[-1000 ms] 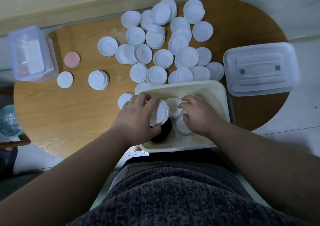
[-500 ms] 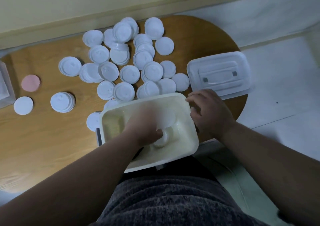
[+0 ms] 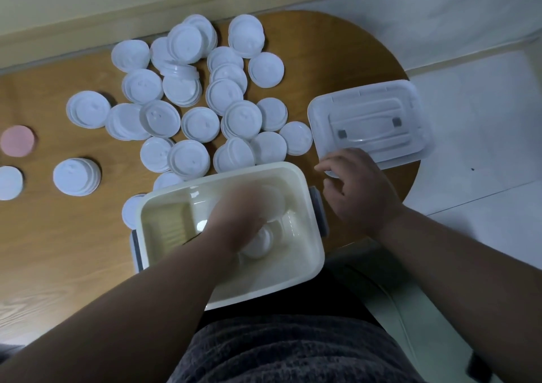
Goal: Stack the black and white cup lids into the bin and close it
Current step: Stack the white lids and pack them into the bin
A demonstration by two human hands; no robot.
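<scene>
The cream bin point(image 3: 293, 172) stands open at the near edge of the round wooden table point(image 3: 58, 250). My left hand point(image 3: 234, 221) is down inside it, motion-blurred, over white lids in the bin point(image 3: 259, 243); its grip is unclear. My right hand point(image 3: 357, 189) hovers just right of the bin with fingers spread, its fingertips over a small white lid edge point(image 3: 330, 174). The clear bin lid point(image 3: 369, 119) lies flat beyond that hand. Several loose white cup lids point(image 3: 199, 124) cover the table behind the bin. No black lid shows.
A short stack of white lids point(image 3: 77, 176) sits alone at the left, with a pink disc point(image 3: 17, 141) and a white disc point(image 3: 8, 182) at the left edge. Pale tiled floor point(image 3: 484, 148) lies to the right of the table.
My right hand has come out of the bin and moved right toward the clear bin lid. My left hand has gone deeper into the bin with the white lids. The view has swung right.
</scene>
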